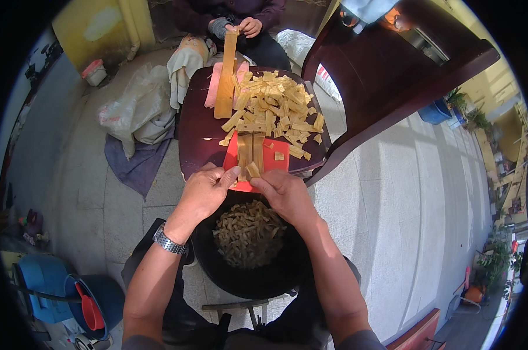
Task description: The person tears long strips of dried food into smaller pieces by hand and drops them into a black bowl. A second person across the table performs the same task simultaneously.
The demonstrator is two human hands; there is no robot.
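Observation:
A wooden board with a lengthwise slot lies on a red sheet at the near edge of a dark wooden chair's seat. My left hand is curled at the board's left side, thumb against its near end; its fingertips are hidden. At the right side, my right hand pinches a short yellowish strip over the board. Many similar flat pieces are heaped behind it on the seat. Below my hands, a black tub holds a pile of small cut pieces.
Across the chair, another person's hands hold the top of a long wooden board resting on the seat near a pink cloth. The chair's back rises at right. Plastic bags and blue buckets stand on the left.

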